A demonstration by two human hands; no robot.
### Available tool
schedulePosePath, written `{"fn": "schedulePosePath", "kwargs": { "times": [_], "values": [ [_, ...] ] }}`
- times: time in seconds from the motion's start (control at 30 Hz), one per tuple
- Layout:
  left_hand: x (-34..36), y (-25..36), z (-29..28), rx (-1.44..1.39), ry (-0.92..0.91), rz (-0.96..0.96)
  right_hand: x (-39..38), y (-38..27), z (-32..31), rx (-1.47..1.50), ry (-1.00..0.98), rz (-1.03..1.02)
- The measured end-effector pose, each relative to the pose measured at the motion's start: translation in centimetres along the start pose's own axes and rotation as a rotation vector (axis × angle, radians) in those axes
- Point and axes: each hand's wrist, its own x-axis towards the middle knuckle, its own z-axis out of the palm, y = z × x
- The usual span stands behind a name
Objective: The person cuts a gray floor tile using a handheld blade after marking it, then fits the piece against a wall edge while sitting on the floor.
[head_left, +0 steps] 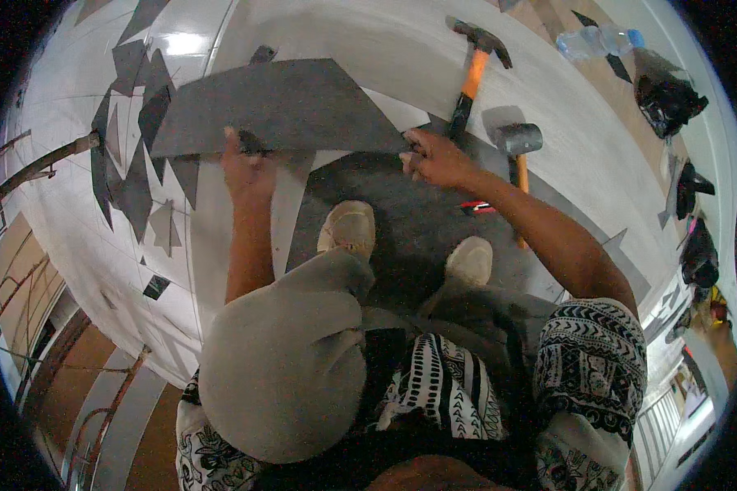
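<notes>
- Gray sheet: wide, angular, in front of the person, spanning both hands. Near edge runs roughly straight between them; right side slants in to a corner.
- Left hand: at the sheet's near edge, left of its middle, index finger reaching over the surface. Dark patch between the fingers; can't tell if shadow or an object. Can't tell if it grips or just presses.
- Right hand: fingers curled in, gripping the sheet's right corner.
- Dark mat: flat on the floor, nearer the person than the gray sheet. Both beige shoes on it.
- Claw hammer: orange and black handle, head pointing away, grip end just beyond the right hand.
- Mallet: black head, orange handle, right of the hammer. Right forearm hides part of the handle.
- Small red-and-black tool: on the mat, just left of the right forearm. Kind unclear.
- Gray offcuts: pointed, overlapping cluster left of the gray sheet, some nearly touching it.
- Clear bottle: blue cap, lying on its side, far right.
- Black plastic bag: crumpled, nearer the person than the bottle.
- Curved metal bars: rusty, far left.
</notes>
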Motion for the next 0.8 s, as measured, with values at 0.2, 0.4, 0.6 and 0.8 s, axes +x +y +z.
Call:
{"fn": "schedulePosePath", "kwargs": {
  "times": [0.2,0.4,0.6,0.8],
  "values": [
    [2.6,-1.4,-8.8,-0.003,0.302,-0.071,0.7,1.5,-1.5,-0.703,0.461,-0.323],
    [0.4,-3.9,-13.6,0.723,0.269,-0.002,0.6,0.9,-3.8,-0.951,0.418,-0.225],
    [-8.8,-4.8,-8.1,-0.11,0.369,-0.281,-2.0,2.1,-3.3,-1.129,0.387,-0.232],
    [-9.5,-6.9,-10.4,0.074,0.431,-0.431,-1.8,2.4,-3.5,-1.27,0.466,-0.375]
  ]
}}
